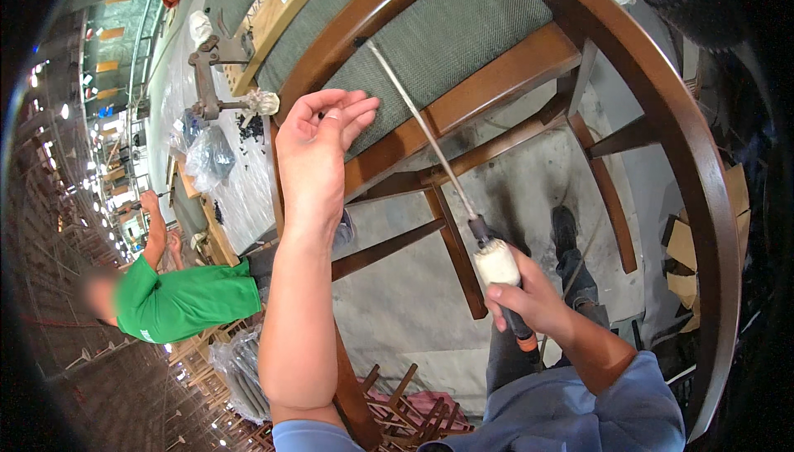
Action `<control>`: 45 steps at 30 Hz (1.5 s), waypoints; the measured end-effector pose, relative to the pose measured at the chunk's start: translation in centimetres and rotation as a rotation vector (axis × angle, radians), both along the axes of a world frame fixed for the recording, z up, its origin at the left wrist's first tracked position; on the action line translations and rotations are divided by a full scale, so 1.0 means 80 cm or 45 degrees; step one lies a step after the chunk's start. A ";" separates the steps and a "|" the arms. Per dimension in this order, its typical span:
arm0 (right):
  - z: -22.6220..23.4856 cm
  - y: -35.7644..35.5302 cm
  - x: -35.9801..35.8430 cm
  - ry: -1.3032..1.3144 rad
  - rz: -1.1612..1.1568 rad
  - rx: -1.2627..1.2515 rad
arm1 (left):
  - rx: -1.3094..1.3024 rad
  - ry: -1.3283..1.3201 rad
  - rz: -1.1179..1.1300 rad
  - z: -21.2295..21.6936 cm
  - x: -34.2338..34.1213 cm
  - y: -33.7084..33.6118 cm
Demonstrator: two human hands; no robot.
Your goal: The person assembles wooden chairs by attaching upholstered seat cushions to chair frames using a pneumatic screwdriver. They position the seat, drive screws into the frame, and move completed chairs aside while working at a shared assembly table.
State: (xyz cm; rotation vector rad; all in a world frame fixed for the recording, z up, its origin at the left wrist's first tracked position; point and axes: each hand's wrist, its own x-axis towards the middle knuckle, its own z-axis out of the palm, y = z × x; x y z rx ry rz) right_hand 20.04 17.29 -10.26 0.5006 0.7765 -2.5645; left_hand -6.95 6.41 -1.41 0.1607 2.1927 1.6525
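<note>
My right hand [529, 295] grips the dark handle of a screwdriver [498, 266], a powered-looking tool with a pale wrapped body and an orange end. Its long metal shaft [422, 121] runs up across the chair; the tip is beside a dark screw or hole [360, 42] in the curved brown rail [331, 55]. Close to that rail, my left hand [318, 146] is raised with fingers curled and thumb against them; anything inside is hidden. The wooden chair [496, 80] lies tipped before me, its grey-green woven seat [463, 34] framed by brown wood.
A rusty metal clamp [207, 80] with wrapped ends sits by a pale wooden bar [281, 14] at left. Plastic bags [211, 154] and dark small screws lie on the plastic-covered table [252, 187]. A person in green [186, 299] works at left. Wooden frames [413, 411] are stacked below; cardboard [682, 249] stands right.
</note>
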 end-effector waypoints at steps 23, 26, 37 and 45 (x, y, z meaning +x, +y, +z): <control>-0.019 0.030 0.062 0.104 0.235 0.282 | -0.125 -0.005 -0.088 0.009 -0.001 -0.003; -0.019 0.029 0.064 0.101 0.241 0.288 | -0.135 -0.018 -0.124 0.011 0.000 -0.003; -0.030 0.038 0.075 0.101 0.249 0.205 | -0.365 -0.058 -0.181 0.011 0.002 -0.006; -0.041 0.084 0.090 -0.044 0.472 0.387 | -0.647 -0.163 -0.331 0.019 0.002 -0.006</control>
